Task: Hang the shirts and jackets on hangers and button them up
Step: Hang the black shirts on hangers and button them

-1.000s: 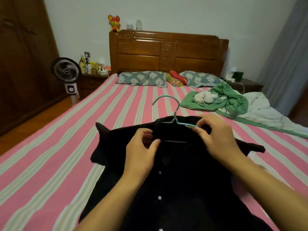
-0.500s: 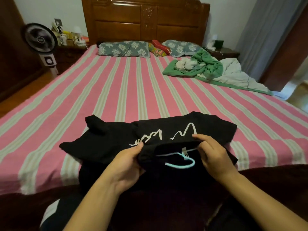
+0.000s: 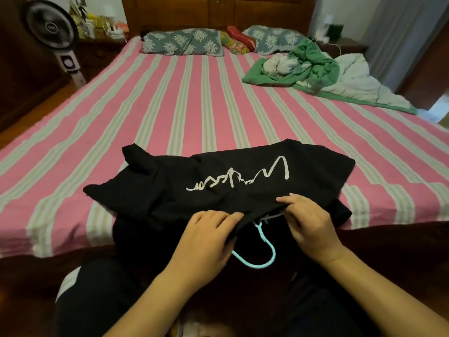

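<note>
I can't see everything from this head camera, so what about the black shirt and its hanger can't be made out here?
- Blue hanger: only the hook shows; the black shirt covers its shoulders.
- Buttons: the shirt lies back-side up, so whether they are fastened cannot be told.
- Left hand and right hand: fingertips tucked at the collar; the exact grip is unclear.
- Shirt's lower part: lost in dark shadow.

Two hands, the left hand (image 3: 204, 242) and the right hand (image 3: 308, 224), rest at the near edge of one black shirt (image 3: 218, 181) with white script. One light-blue hanger (image 3: 262, 251) shows, its hook between the hands. One bed (image 3: 170, 113) stretches beyond them. Far ahead of the hands lie two patterned pillows (image 3: 182, 42) and one small red cushion (image 3: 240, 38). Ahead and right sits one green quilt (image 3: 313, 64). Far ahead and left stands one fan (image 3: 52, 27).
</note>
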A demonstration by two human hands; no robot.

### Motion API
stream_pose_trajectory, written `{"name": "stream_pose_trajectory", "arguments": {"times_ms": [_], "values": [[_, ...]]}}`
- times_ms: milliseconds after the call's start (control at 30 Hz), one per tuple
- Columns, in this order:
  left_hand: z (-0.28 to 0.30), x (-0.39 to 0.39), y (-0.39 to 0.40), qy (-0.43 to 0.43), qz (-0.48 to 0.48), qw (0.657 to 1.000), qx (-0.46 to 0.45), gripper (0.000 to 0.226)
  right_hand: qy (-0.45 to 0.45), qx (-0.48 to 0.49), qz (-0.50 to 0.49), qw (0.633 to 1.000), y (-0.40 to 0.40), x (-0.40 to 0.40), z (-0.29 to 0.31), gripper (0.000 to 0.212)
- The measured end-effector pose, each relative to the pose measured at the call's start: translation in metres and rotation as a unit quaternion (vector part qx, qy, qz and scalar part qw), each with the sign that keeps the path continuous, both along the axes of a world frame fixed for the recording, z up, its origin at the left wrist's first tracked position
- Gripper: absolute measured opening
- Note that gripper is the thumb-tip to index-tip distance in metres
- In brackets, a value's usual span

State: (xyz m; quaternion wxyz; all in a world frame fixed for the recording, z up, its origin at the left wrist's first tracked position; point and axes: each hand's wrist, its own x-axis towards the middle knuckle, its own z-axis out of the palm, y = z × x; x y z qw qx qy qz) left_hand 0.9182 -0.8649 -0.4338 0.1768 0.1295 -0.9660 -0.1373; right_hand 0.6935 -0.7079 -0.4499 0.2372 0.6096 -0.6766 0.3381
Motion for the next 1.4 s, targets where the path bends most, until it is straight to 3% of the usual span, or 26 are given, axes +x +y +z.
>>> {"name": "stream_pose_trajectory", "arguments": {"times_ms": [133,233,400,533,600,733,800,867,967,1033,1100,1267,1400], "values": [[0.029,-0.007,-0.021,0.093,0.033,0.995,0.020,0.033,-0.036,0.021,0.021,0.999,-0.020,-0.011,0.040,0.015],[0.081,-0.026,-0.067,0.089,0.025,0.994,0.050,0.047,-0.121,0.055,-0.017,0.991,-0.059,-0.043,0.114,0.008],[0.149,-0.090,-0.166,0.132,0.083,0.982,-0.105,0.044,-0.132,0.072,-0.042,0.988,-0.143,-0.105,0.189,0.018],[0.169,-0.138,-0.244,0.121,0.147,0.973,-0.131,0.043,-0.094,0.059,-0.057,0.992,-0.221,-0.148,0.203,0.012],[0.179,-0.153,-0.281,0.131,0.171,0.968,-0.128,0.045,-0.092,0.077,-0.056,0.991,-0.251,-0.164,0.217,0.021],[0.217,-0.157,-0.328,0.142,0.080,0.984,-0.069,0.031,-0.122,0.146,-0.046,0.981,-0.284,-0.177,0.261,0.021],[0.254,-0.153,-0.338,0.132,0.044,0.990,-0.015,0.022,-0.203,0.172,-0.032,0.963,-0.287,-0.179,0.299,0.028],[0.298,-0.141,-0.346,0.123,0.037,0.992,0.013,0.029,-0.263,0.198,-0.020,0.944,-0.279,-0.181,0.339,0.035],[0.372,-0.122,-0.349,0.097,0.037,0.992,0.076,0.037,-0.227,0.242,-0.025,0.943,-0.263,-0.166,0.397,0.020],[0.426,-0.116,-0.337,0.081,0.018,0.993,0.081,0.034,-0.207,0.235,-0.024,0.949,-0.269,-0.139,0.446,0.024],[0.485,-0.110,-0.330,0.088,0.002,0.995,0.056,0.031,-0.161,0.204,-0.020,0.965,-0.285,-0.114,0.505,0.036],[0.626,-0.054,-0.348,0.141,0.067,0.987,-0.022,0.034,-0.089,0.096,0.001,0.991,-0.296,-0.106,0.641,0.057],[0.708,-0.018,-0.346,0.146,0.143,0.971,-0.127,0.044,-0.094,0.046,0.041,0.994,-0.315,-0.093,0.713,0.035]]}}
